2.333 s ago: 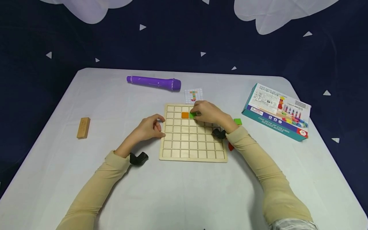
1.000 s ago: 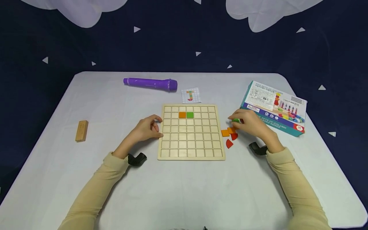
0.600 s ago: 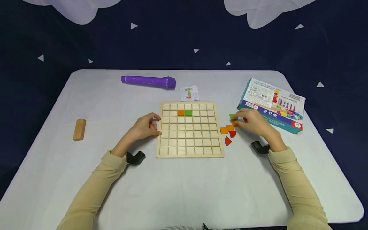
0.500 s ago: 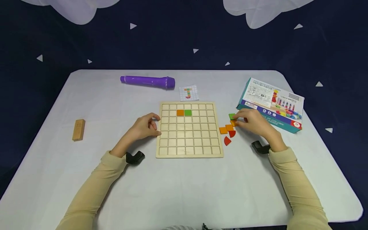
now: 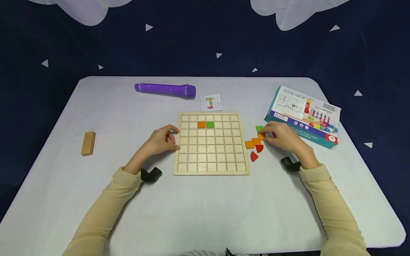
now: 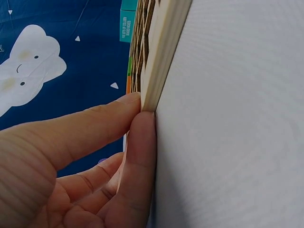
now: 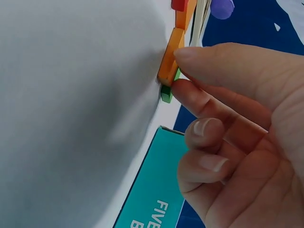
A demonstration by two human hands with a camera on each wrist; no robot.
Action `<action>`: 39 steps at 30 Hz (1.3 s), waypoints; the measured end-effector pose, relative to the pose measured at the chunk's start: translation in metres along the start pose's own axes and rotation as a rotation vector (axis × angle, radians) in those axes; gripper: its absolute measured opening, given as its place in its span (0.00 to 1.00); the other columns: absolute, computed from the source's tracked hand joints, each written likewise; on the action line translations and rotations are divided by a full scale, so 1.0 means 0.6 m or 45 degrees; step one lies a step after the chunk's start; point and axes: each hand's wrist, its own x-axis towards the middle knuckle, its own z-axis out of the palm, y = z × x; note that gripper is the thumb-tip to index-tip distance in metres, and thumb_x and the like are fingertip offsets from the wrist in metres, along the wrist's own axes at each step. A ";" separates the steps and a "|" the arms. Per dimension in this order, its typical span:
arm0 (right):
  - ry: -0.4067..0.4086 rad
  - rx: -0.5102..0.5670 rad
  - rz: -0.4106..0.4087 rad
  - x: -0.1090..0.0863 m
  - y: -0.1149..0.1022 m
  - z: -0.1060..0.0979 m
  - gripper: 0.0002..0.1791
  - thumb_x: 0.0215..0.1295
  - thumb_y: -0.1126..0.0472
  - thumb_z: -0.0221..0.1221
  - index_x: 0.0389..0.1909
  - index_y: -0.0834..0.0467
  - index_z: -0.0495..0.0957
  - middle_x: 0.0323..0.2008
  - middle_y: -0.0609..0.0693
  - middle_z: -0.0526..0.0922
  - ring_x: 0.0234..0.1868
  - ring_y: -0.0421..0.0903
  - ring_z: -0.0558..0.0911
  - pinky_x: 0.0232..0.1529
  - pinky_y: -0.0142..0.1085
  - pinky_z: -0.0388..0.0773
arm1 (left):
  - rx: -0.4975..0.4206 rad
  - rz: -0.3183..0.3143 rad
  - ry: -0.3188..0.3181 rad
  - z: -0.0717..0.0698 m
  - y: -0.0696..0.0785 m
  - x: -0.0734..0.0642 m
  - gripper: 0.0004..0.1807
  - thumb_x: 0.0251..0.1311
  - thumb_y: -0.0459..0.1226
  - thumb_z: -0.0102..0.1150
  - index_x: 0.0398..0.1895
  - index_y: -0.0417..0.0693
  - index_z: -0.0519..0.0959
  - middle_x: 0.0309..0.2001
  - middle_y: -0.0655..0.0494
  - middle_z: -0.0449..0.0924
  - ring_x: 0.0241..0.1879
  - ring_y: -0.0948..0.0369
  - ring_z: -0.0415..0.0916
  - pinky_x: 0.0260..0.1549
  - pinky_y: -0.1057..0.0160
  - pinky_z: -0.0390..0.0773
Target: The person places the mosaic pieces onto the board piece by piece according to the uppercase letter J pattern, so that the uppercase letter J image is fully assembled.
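The left hand [image 5: 161,141] holds the left edge of a pale wooden grid board [image 5: 201,157] between thumb and forefinger. An orange square tile [image 5: 201,124] and a green one [image 5: 210,124] sit side by side in the board's second row from the back. Right of the board, the right hand [image 5: 283,137] pinches an orange tile [image 7: 170,59] at the table with thumb and forefinger. A loose green tile [image 5: 259,129] lies just beyond it. Closer to the board are two orange tiles [image 5: 249,144] and two red quarter-round tiles [image 5: 254,156].
Behind the board lies a small grid card [image 5: 211,102] printed with a coloured figure. A purple microphone-shaped object [image 5: 165,89] is at the back. A teal toy box [image 5: 302,116] stands beyond the right hand, and a wooden block [image 5: 88,143] lies at far left.
The right hand has left the green tile on the board and moved right to the loose tiles. It has let go of another green tile and taken an orange one. The left hand stays put.
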 end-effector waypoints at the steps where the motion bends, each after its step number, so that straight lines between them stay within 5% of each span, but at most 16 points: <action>1: -0.002 0.005 0.001 0.000 -0.001 0.000 0.12 0.56 0.67 0.62 0.42 0.62 0.83 0.39 0.56 0.82 0.33 0.47 0.74 0.34 0.35 0.70 | 0.000 0.001 0.003 0.000 0.000 0.000 0.31 0.47 0.33 0.69 0.56 0.39 0.69 0.30 0.51 0.75 0.23 0.63 0.72 0.26 0.66 0.72; 15: -0.081 0.004 0.077 -0.007 -0.001 0.002 0.13 0.53 0.66 0.64 0.41 0.63 0.83 0.37 0.55 0.82 0.32 0.46 0.72 0.32 0.33 0.68 | -0.001 0.000 -0.008 0.002 -0.004 0.002 0.31 0.46 0.33 0.69 0.56 0.39 0.69 0.29 0.52 0.75 0.22 0.64 0.73 0.27 0.66 0.72; 39: -0.041 -0.058 0.009 0.018 -0.019 -0.011 0.12 0.53 0.62 0.65 0.40 0.61 0.84 0.35 0.54 0.83 0.30 0.46 0.73 0.32 0.34 0.70 | 0.002 0.004 0.002 0.001 -0.005 0.002 0.31 0.46 0.33 0.69 0.55 0.39 0.69 0.29 0.52 0.75 0.23 0.63 0.72 0.27 0.66 0.71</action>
